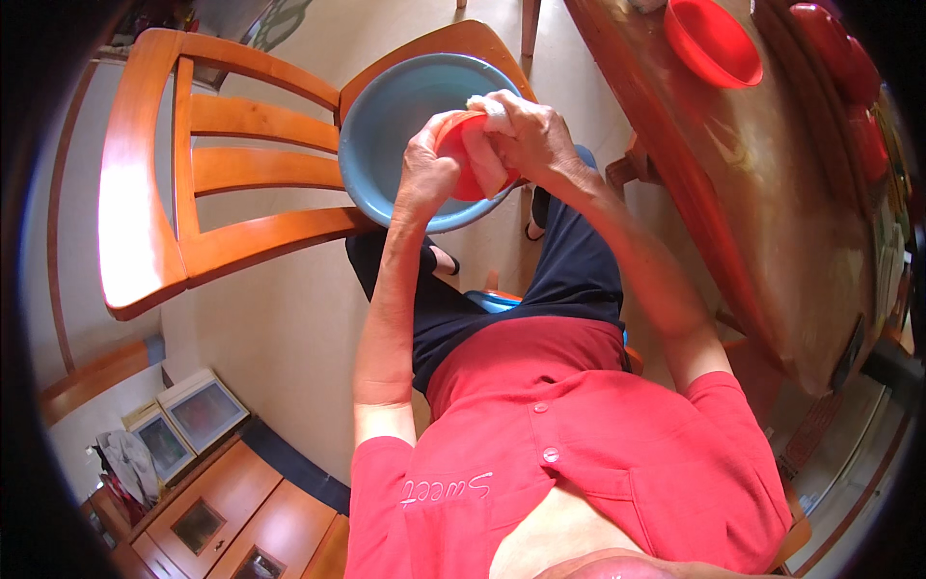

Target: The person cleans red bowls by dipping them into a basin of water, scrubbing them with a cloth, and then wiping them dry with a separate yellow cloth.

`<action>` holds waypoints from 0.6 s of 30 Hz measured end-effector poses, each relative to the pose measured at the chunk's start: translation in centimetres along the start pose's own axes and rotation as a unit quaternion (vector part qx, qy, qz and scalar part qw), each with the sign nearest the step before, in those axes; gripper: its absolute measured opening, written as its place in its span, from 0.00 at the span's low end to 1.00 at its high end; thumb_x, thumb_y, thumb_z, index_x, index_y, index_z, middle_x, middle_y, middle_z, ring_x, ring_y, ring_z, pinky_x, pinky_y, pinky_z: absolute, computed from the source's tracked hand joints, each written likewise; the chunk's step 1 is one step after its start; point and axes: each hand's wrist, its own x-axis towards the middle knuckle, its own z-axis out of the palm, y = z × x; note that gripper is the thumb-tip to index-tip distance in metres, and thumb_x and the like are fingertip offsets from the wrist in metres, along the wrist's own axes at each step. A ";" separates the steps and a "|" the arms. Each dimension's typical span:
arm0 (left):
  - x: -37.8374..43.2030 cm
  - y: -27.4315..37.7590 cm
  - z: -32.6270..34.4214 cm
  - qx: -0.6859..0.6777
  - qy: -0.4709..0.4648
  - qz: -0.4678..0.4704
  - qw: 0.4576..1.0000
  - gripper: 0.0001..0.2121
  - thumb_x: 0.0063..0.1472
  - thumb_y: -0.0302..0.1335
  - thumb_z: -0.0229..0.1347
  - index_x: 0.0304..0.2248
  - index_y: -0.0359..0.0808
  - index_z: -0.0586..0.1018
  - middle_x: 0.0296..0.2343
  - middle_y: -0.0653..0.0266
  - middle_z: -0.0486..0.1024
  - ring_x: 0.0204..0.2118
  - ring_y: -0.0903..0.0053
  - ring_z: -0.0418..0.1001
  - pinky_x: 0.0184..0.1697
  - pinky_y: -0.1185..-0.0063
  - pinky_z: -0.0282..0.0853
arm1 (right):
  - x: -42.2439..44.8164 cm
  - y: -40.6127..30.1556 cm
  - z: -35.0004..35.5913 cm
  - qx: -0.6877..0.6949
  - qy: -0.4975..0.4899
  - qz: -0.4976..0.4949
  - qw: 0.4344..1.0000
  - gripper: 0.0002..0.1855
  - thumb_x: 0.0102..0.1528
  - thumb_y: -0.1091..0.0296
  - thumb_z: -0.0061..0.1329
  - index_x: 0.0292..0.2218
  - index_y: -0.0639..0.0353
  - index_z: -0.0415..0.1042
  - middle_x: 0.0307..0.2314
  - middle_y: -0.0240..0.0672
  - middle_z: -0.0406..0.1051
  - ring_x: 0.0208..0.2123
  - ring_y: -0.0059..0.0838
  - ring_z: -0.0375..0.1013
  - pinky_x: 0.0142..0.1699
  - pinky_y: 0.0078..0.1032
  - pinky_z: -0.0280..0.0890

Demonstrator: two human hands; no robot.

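Observation:
My left hand (427, 168) grips the rim of a small red bowl (469, 179), holding it tilted over a blue basin (362, 168). With my right hand (535, 137) I hold a pale, wet-looking cloth (483, 155); it hangs over the bowl's rim and partly inside it. The basin holds what looks like water and rests on the seat of a wooden chair (474, 36). Part of the bowl and cloth is hidden behind my fingers.
On the right, a wooden table (723, 239) bears another red bowl (712, 40) and several red items (843, 54) at its far side. The chair's slatted back (264, 170) stands to the left. At lower left is a wooden cabinet (210, 506) with framed pieces on top.

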 end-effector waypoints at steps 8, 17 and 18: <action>-0.3 0.9 0.8 0.163 -0.032 -0.054 0.985 0.16 0.46 0.21 0.44 0.38 0.31 0.71 0.34 0.47 0.72 0.40 0.57 0.70 0.45 0.72 0.63 | -0.5 -0.8 0.0 -0.051 -0.005 -0.141 0.989 0.10 0.42 0.66 0.52 0.29 0.53 0.69 0.28 0.29 0.69 0.30 0.28 0.74 0.31 0.25 0.70; -0.6 -0.4 4.5 -0.175 0.239 0.033 0.955 0.19 0.46 0.13 0.39 0.40 0.31 0.67 0.29 0.61 0.69 0.33 0.77 0.68 0.41 0.80 0.66 | -3.5 0.1 5.8 0.568 0.125 0.278 0.765 0.15 0.51 0.62 0.49 0.41 0.53 0.68 0.29 0.30 0.70 0.28 0.27 0.71 0.29 0.24 0.67; -0.7 -0.1 4.9 -0.175 0.262 0.046 0.948 0.19 0.46 0.13 0.39 0.41 0.31 0.67 0.29 0.62 0.68 0.34 0.78 0.68 0.41 0.81 0.66 | -4.2 -0.4 6.6 0.688 0.107 0.344 0.630 0.15 0.52 0.61 0.48 0.41 0.53 0.68 0.28 0.29 0.69 0.26 0.25 0.70 0.26 0.24 0.66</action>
